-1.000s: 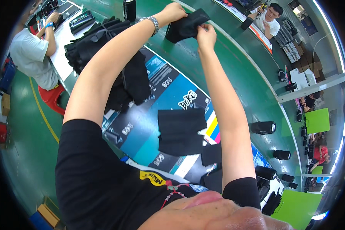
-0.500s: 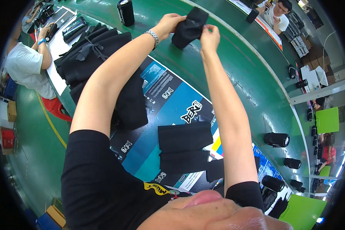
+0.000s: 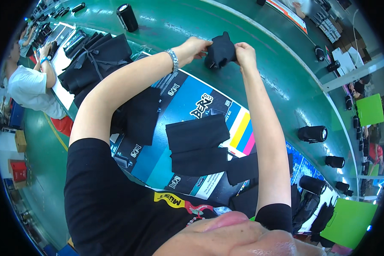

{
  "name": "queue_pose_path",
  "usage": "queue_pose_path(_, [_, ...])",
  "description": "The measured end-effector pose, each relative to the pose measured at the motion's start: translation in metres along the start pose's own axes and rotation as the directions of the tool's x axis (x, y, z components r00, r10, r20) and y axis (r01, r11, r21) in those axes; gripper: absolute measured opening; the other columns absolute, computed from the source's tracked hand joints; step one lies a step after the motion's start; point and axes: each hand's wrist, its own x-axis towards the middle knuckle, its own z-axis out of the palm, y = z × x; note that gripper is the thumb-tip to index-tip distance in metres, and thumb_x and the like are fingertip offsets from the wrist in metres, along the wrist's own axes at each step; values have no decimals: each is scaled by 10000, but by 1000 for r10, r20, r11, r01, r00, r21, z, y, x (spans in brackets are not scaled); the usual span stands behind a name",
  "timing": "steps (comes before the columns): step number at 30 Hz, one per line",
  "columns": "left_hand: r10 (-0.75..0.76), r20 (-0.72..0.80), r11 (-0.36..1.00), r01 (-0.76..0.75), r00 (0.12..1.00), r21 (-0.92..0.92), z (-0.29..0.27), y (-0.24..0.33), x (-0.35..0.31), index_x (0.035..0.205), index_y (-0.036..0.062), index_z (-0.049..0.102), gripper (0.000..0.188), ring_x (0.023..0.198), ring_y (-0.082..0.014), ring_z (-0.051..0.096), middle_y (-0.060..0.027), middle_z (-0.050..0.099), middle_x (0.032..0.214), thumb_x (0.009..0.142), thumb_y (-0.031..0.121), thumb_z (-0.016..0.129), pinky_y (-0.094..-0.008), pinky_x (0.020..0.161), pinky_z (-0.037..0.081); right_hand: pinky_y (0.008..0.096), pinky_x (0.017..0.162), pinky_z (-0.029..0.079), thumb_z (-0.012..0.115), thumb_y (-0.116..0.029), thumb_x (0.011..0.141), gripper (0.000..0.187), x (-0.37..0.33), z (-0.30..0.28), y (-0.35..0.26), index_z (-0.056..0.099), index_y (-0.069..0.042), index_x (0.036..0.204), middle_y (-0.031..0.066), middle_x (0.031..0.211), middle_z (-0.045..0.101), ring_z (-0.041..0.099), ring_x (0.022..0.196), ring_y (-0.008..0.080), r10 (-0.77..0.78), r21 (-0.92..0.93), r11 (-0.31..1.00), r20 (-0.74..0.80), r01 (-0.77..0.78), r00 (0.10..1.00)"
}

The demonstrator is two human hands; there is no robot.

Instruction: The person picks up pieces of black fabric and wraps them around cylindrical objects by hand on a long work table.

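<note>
Bright indoor lighting — white glare streaks the green surface point(image 3: 298, 94) to the right of the printed sheet point(image 3: 158, 149). The sheet appears fairly sharp; far from it, fisheye distortion bends straight edges — black vignetting surrounds all.

Around the view's centre, bold white lettering point(image 3: 202, 106) stands on a glossy blue, teal and black printed sheet point(image 3: 151, 164) at 12 o'clock, with smaller versions at 11, 8 and 7. A white printed panel point(image 3: 210, 184) carries fine dark text at 5 o'clock. Dark lettering marks a yellow shirt band point(image 3: 170, 199) farther out at 7.
</note>
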Motion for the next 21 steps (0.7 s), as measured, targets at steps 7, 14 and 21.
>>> queue_pose_path(7, [22, 236, 942, 59, 972, -331, 23, 3, 47, 890, 108, 642, 270, 818, -140, 612, -19, 650, 816, 881, 378, 641, -301, 774, 491, 309, 437, 484, 558, -87, 819, 117, -4, 1, 18, 659, -31, 801, 102, 657, 639, 623, 503, 185, 49, 95, 994, 47, -53, 998])
queue_pose_path(14, [29, -46, 973, -39, 999, -228, 26, -42, 75, 805, 99, 628, 162, 664, -133, 551, -25, 598, 721, 886, 154, 498, -287, 620, 429, 396, 676, 528, 616, -146, 791, 101, -8, -3, 23, 692, -101, 840, 140, 807, 689, 682, 718, 267, -55, -383, 922, 29, 62, 998])
queue_pose_path(21, [170, -32, 985, -171, 985, -38, 33, -59, 67, 746, -31, 631, 225, 660, -143, 526, -55, 614, 746, 849, 151, 547, -329, 611, 426, 426, 824, 502, 625, -207, 791, 125, -27, -9, 34, 695, -151, 879, 115, 943, 699, 653, 949, 325, -65, -547, 835, 15, 63, 998])
